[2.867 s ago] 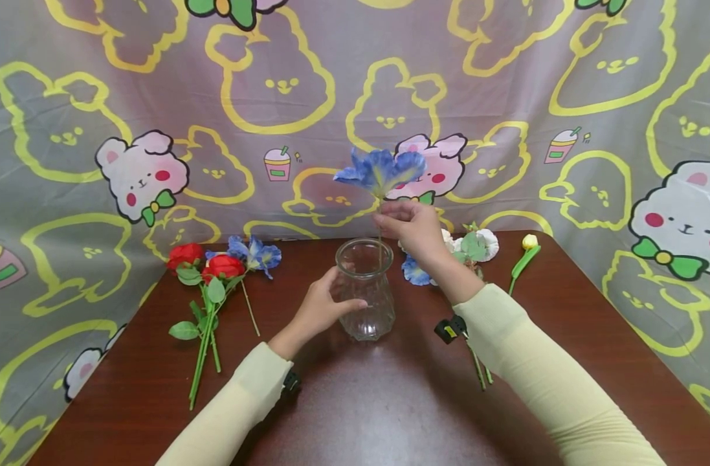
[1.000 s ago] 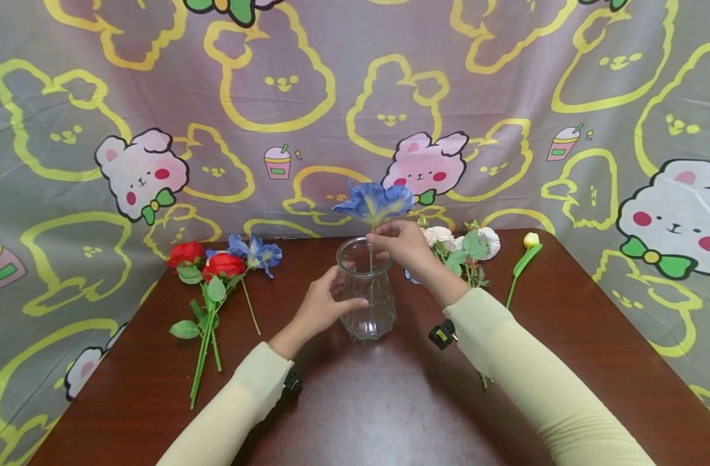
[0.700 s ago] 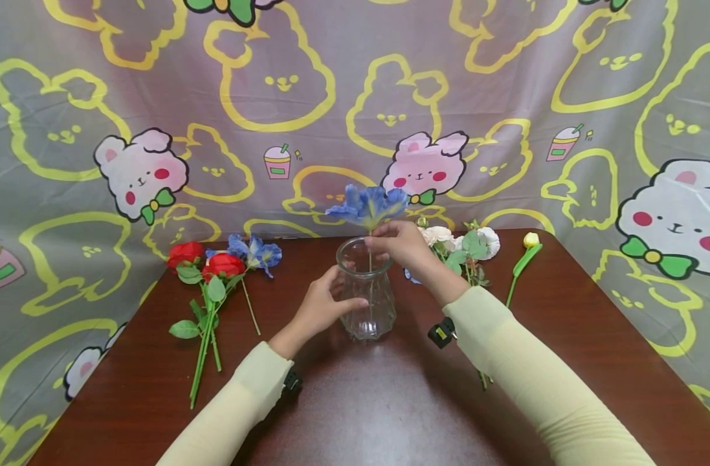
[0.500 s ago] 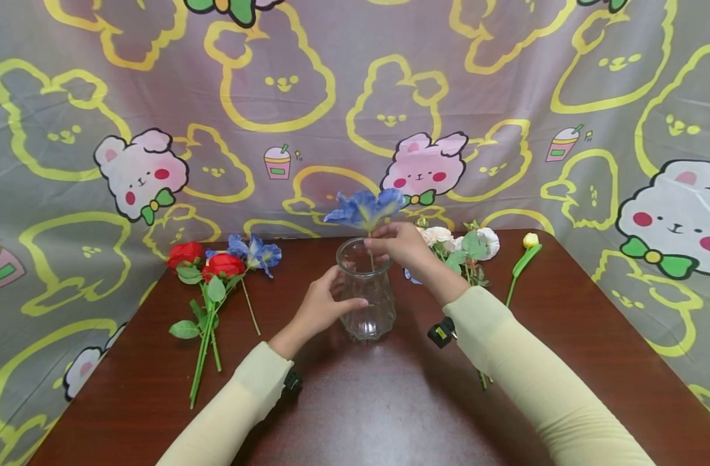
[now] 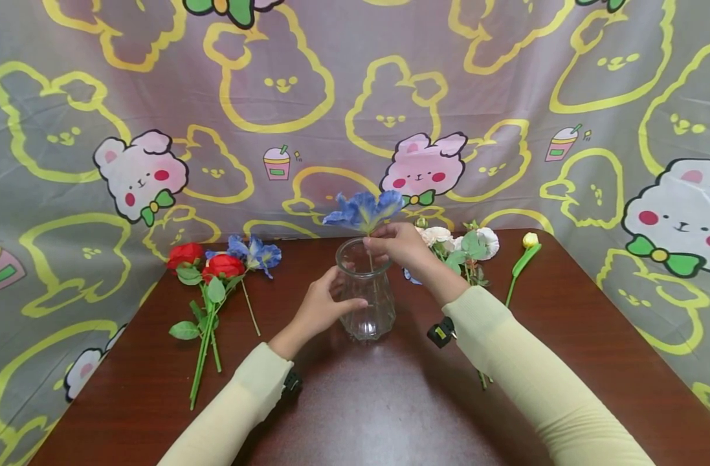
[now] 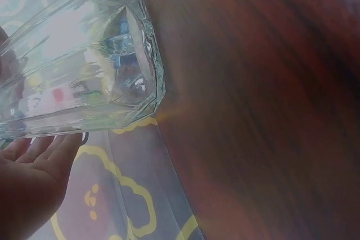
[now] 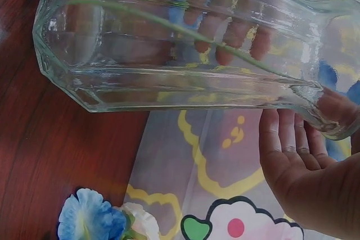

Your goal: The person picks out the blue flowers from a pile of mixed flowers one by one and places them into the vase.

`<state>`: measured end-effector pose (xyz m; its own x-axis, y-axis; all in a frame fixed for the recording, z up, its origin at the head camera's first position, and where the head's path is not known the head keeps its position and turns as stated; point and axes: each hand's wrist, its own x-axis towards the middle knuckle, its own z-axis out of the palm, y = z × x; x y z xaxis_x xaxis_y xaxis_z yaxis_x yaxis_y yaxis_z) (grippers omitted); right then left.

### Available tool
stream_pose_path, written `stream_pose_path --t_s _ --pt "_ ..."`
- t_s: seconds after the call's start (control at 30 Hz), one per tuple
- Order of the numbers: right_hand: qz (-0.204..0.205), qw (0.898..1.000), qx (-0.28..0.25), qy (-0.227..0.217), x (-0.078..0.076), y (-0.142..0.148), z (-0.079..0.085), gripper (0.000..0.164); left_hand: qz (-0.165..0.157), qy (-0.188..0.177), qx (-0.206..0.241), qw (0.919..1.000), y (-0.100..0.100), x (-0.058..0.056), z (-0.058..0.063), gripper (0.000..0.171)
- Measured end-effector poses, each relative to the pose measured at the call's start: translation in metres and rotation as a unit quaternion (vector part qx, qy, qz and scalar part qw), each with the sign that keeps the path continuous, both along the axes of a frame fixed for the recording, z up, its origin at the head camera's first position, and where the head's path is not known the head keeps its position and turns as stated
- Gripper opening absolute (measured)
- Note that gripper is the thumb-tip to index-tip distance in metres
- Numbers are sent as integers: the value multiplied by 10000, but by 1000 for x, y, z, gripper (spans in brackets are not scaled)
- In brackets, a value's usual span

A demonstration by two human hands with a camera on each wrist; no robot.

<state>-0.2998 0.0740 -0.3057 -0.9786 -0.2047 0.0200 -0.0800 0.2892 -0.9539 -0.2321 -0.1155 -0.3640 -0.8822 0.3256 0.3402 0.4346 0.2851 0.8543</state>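
A clear glass vase (image 5: 367, 304) stands upright on the table in the head view. My left hand (image 5: 320, 304) grips its left side, thumb in front and fingers around the back. My right hand (image 5: 402, 244) pinches the stem of a blue artificial flower (image 5: 363, 210) just under its bloom, at the vase's rim. In the right wrist view the green stem (image 7: 169, 25) runs slanted inside the vase, its end near the base. Fingers of my left hand show through the glass there. The left wrist view shows the vase's lower part (image 6: 84, 66) beside my left hand (image 6: 34, 189).
Red roses (image 5: 223, 266) and another blue flower (image 5: 258, 254) lie on the table's left. White flowers (image 5: 481, 244) and a partly hidden blue flower (image 5: 411, 277) lie behind my right arm. A yellow tulip (image 5: 529, 241) lies far right. A patterned cloth (image 5: 308, 77) hangs behind.
My right hand has come down and slightly left with the blue flower, so the stem sits deeper in the vase. Over the last half second it hardly moves. The left hand stays put.
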Motion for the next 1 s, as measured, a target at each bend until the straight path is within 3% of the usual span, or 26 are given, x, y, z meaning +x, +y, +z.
stream_pose_path --t_s 1.0 --pt "164 9997 41 155 8 14 4 38 70 -13 -59 10000 1 0 0 69"
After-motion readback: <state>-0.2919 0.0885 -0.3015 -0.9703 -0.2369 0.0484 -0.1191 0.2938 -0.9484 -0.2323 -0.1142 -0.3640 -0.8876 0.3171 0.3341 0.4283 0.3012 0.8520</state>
